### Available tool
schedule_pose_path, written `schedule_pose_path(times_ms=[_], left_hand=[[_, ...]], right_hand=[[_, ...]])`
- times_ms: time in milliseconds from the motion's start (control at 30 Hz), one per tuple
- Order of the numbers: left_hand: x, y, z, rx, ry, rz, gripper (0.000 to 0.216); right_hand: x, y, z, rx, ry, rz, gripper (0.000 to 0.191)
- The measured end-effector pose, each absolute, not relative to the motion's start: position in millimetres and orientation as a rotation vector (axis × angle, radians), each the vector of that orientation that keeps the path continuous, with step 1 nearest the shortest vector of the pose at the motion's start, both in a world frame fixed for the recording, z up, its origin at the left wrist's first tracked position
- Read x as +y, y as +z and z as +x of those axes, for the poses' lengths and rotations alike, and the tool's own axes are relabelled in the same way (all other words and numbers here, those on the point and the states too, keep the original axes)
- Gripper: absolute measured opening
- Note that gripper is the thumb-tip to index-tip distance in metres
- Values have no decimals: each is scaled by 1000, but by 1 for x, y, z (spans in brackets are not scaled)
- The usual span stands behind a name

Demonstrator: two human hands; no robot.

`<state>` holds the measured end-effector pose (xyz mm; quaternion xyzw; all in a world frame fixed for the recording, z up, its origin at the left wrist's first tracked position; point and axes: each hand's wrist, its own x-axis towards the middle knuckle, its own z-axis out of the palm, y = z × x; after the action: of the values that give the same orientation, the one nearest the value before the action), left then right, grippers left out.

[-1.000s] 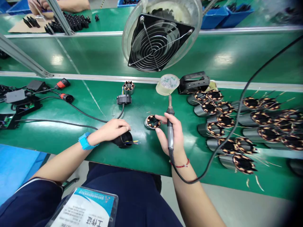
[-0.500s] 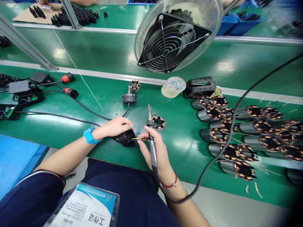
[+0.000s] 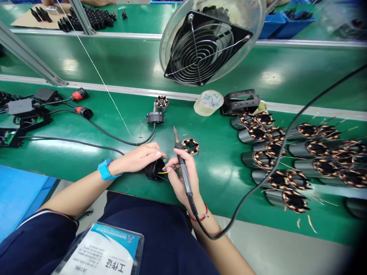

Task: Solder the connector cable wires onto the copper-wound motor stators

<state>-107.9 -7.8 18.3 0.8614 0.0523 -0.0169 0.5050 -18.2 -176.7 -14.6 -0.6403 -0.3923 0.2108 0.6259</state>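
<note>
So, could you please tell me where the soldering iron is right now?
In the head view, the soldering iron is in the right hand, its front end just left of a copper-wound stator.

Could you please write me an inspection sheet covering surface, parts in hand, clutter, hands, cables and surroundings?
Surface: green benchtop, glossy, showing light reflections.
Parts in hand: black housing with yellow and blue wires; soldering iron.
Clutter: tape roll, black bracket, wire scraps near the front edge, copper-wound cores grouped at right.
Hands: left hand on the housing; right hand holds the iron, fingertips at the wires.
Cables: the iron's cord loops rightward; dark cables run from electronics at left.
Surroundings: caged fan overhead; another person's arm beyond the divider.
</note>
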Motion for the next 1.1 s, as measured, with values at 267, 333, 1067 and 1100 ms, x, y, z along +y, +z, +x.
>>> schedule_pose_path(times_ms=[267,333,1067,1100], left_hand=[[-24,34,-108,57,19,2367,38],[-24,35,-106,-5,-7,2460,39],[-20,38,-54,341,96,2139,16],[-17,38,-48,371,118,2169,16]], right_hand=[[-179,-13,-15,-908,415,-1436,50],[-179,-12,-13,-928,384,-1430,48],[-167,-6,21,-763,147,-1530,34],[-169,-4,28,-772,139,-1580,33]])
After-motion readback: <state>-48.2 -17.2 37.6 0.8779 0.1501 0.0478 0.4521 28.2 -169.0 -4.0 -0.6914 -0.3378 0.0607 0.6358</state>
